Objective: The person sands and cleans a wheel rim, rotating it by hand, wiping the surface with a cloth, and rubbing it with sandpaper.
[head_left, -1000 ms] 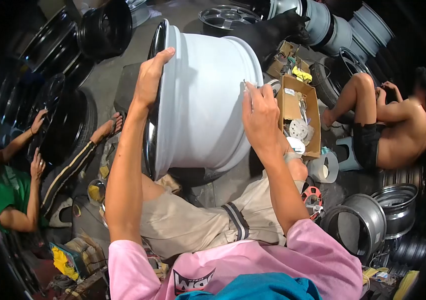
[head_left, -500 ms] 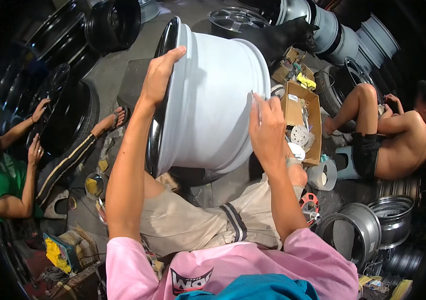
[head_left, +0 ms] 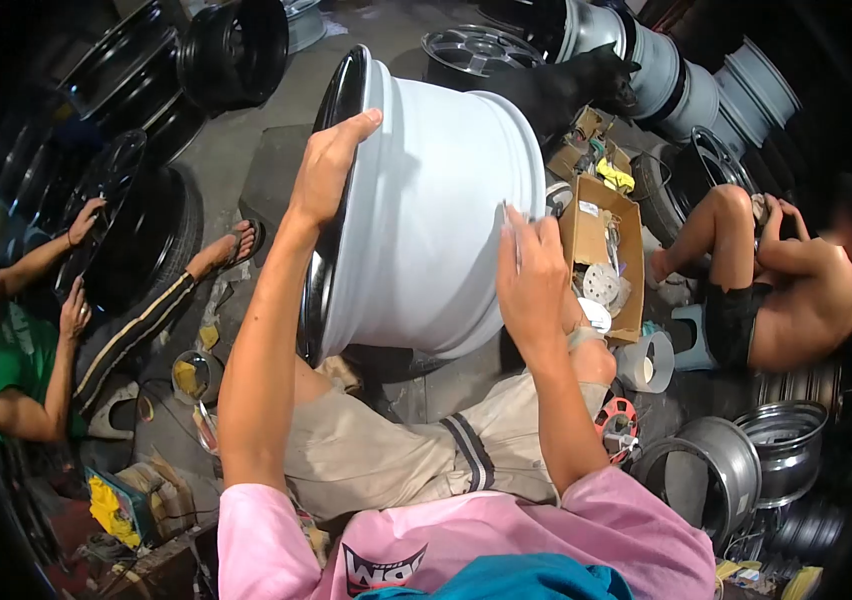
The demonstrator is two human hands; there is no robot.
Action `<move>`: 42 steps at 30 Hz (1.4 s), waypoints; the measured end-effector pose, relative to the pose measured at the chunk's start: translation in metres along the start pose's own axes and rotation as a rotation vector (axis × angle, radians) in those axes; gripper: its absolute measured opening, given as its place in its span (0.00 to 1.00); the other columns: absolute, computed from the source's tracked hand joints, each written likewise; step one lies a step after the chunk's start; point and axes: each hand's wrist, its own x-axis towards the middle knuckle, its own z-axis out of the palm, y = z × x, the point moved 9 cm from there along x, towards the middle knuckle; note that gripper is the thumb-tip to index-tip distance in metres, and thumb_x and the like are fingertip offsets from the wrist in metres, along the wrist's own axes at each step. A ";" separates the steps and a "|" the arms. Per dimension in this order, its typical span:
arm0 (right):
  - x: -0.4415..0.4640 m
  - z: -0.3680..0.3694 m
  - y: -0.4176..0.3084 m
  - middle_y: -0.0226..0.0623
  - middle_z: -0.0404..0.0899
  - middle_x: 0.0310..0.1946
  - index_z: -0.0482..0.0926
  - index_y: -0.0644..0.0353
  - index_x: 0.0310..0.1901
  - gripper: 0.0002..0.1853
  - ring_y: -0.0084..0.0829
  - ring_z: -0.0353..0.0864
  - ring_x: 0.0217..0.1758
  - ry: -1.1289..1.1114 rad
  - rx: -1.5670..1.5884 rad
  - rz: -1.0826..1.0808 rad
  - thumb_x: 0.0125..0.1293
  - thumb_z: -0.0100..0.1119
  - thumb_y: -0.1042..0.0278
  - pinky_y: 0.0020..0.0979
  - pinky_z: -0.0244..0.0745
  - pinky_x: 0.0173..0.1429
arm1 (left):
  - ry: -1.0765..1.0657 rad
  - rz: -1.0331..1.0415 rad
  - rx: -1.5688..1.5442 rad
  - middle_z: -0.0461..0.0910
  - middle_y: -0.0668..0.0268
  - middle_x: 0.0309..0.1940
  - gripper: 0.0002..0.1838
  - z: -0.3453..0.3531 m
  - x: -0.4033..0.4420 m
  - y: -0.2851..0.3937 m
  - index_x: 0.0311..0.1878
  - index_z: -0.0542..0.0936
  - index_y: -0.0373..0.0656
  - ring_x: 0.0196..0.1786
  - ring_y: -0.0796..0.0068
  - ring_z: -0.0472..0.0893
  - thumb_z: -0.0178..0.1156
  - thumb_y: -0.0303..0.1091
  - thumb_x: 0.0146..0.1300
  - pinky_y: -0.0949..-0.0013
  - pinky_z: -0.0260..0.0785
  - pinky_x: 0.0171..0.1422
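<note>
A large wheel rim (head_left: pixel 436 205), pale grey on its barrel with a glossy black face edge on the left, stands on its side before my knees. My left hand (head_left: pixel 331 170) grips its upper left lip, thumb on the grey side and palm over the black edge. Close to the right lip of the barrel is my right hand (head_left: pixel 534 270), its fingers pinched together around a small, thin, pale item. Whether that item touches the rim I cannot tell. The rim's underside rests on something dark, partly hidden.
A cardboard box (head_left: pixel 606 262) with sanding discs stands at the right, beside a white tub (head_left: pixel 643 362). A black dog (head_left: pixel 581 85) lies behind the rim. One co-worker (head_left: pixel 21 350) sits left, another (head_left: pixel 796 280) right. More rims (head_left: pixel 721 455) surround the floor.
The rim and both my hands appear slightly lower in view, along with the surroundings. My left hand keeps its hold, and my right hand stays by the right lip. The right co-worker's arms have shifted.
</note>
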 end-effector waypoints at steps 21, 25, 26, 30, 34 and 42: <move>0.004 -0.003 0.005 0.47 0.75 0.39 0.85 0.66 0.61 0.16 0.50 0.80 0.40 -0.031 0.090 0.022 0.74 0.64 0.77 0.48 0.74 0.47 | -0.062 -0.063 -0.030 0.88 0.62 0.44 0.31 0.000 -0.004 -0.007 0.53 0.87 0.26 0.49 0.74 0.82 0.58 0.54 0.79 0.69 0.72 0.61; 0.002 0.004 -0.007 0.49 0.74 0.39 0.85 0.68 0.61 0.16 0.49 0.79 0.39 -0.040 0.040 -0.056 0.74 0.63 0.78 0.47 0.75 0.45 | -0.045 0.009 -0.023 0.89 0.58 0.51 0.33 0.002 0.003 -0.007 0.59 0.86 0.25 0.56 0.70 0.82 0.58 0.54 0.79 0.67 0.70 0.69; 0.003 0.004 -0.007 0.49 0.74 0.39 0.85 0.68 0.61 0.16 0.49 0.79 0.39 -0.042 0.046 -0.061 0.74 0.63 0.78 0.47 0.75 0.45 | -0.034 0.016 -0.022 0.88 0.57 0.52 0.33 0.000 0.002 -0.011 0.60 0.86 0.25 0.57 0.70 0.82 0.58 0.54 0.79 0.67 0.69 0.70; 0.010 -0.001 0.000 0.47 0.75 0.38 0.85 0.69 0.60 0.16 0.48 0.79 0.37 -0.010 0.087 -0.052 0.74 0.65 0.77 0.47 0.75 0.44 | -0.059 -0.089 -0.063 0.88 0.59 0.53 0.32 0.004 -0.003 -0.012 0.62 0.86 0.27 0.59 0.70 0.82 0.59 0.53 0.78 0.67 0.68 0.72; 0.003 0.002 -0.009 0.47 0.74 0.37 0.85 0.68 0.61 0.17 0.48 0.79 0.37 -0.055 0.116 -0.066 0.73 0.65 0.77 0.47 0.75 0.44 | -0.016 0.011 -0.001 0.89 0.61 0.50 0.32 0.000 -0.001 0.001 0.58 0.87 0.27 0.56 0.72 0.82 0.59 0.53 0.78 0.68 0.69 0.68; -0.002 0.003 -0.009 0.45 0.75 0.38 0.85 0.67 0.62 0.17 0.47 0.78 0.39 -0.025 0.047 -0.106 0.74 0.65 0.75 0.46 0.72 0.48 | -0.013 0.019 -0.001 0.89 0.59 0.48 0.33 0.001 -0.003 -0.001 0.57 0.87 0.28 0.54 0.71 0.82 0.60 0.56 0.76 0.68 0.70 0.65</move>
